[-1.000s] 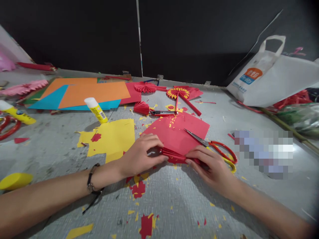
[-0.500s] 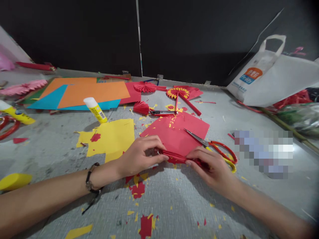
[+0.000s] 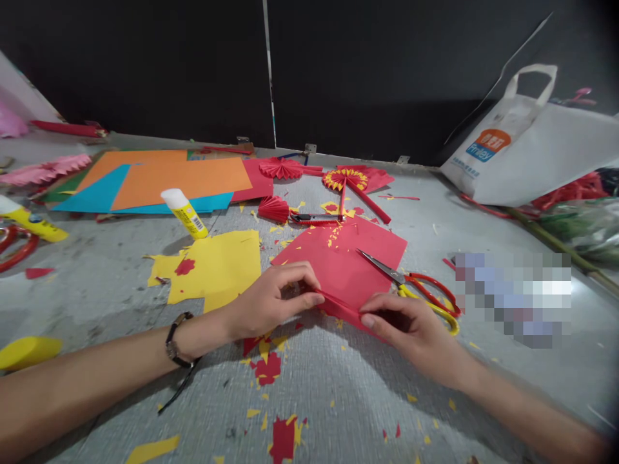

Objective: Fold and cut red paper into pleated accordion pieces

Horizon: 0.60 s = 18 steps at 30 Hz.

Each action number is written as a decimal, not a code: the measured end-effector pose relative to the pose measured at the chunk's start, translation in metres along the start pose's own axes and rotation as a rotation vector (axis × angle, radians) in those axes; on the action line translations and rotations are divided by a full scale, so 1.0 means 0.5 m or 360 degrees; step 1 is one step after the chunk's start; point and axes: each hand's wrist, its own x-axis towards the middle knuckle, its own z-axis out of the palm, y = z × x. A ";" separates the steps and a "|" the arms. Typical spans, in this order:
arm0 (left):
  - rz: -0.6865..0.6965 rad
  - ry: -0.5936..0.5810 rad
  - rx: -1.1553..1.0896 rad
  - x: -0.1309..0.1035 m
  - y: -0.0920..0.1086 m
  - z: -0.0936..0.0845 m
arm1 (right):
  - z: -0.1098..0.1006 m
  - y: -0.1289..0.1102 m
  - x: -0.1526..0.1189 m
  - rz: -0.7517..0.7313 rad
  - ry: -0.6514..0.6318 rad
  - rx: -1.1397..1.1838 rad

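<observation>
Nearest you, well short of the red sheet (image 3: 345,267): a yellow offcut (image 3: 153,449) and a red scrap (image 3: 284,439), then a ragged red cutout (image 3: 267,368) closer to the sheet. Next, over the sheet's near edge: your folded red strip (image 3: 340,305). Key relation: its long axis runs roughly along that edge, left end farther from you, right end angling nearer. It lies directly between your fingertips, so neither hand has to reach; the right sits slightly nearer your body. Left hand (image 3: 278,296) has thumb and forefinger closed to a thin pinch on the left end. Right hand (image 3: 418,325) pinches partway along, thumb on your side, with a short tail running on under the thumb. Can't tell how many layers are in the fold. Scissors (image 3: 399,279) at the sheet's right side, points lying over it, handles just beyond your right hand, so not much slack there. Yellow sheet (image 3: 232,264) to the left of the red sheet, upright glue stick (image 3: 186,212) farther off that way. Beyond the sheet's far edge: cutter (image 3: 316,219), then the yellow-trimmed paper fan (image 3: 344,180).
</observation>
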 end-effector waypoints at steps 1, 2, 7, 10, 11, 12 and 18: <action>0.0008 0.0016 -0.0014 0.001 0.000 0.000 | 0.000 -0.002 0.000 0.0048 -0.0003 0.0059; 0.0001 0.0023 -0.0035 0.001 -0.001 0.001 | 0.000 -0.004 0.001 0.0086 -0.0003 0.0111; -0.0180 -0.0028 -0.0162 -0.001 0.000 -0.003 | -0.001 -0.008 0.004 0.0151 -0.0030 0.0207; -0.0203 0.0040 -0.0205 -0.003 -0.001 -0.006 | -0.001 -0.006 0.002 0.0143 -0.0066 0.0180; -0.0203 0.0054 -0.0212 -0.003 -0.002 -0.006 | 0.000 -0.005 0.001 0.0141 -0.0076 0.0167; -0.0201 0.0064 -0.0214 -0.004 -0.003 -0.006 | 0.000 -0.004 0.001 0.0143 -0.0084 0.0159; -0.0162 0.0141 -0.0159 -0.007 -0.007 -0.002 | 0.001 0.003 -0.003 0.0159 -0.0113 0.0153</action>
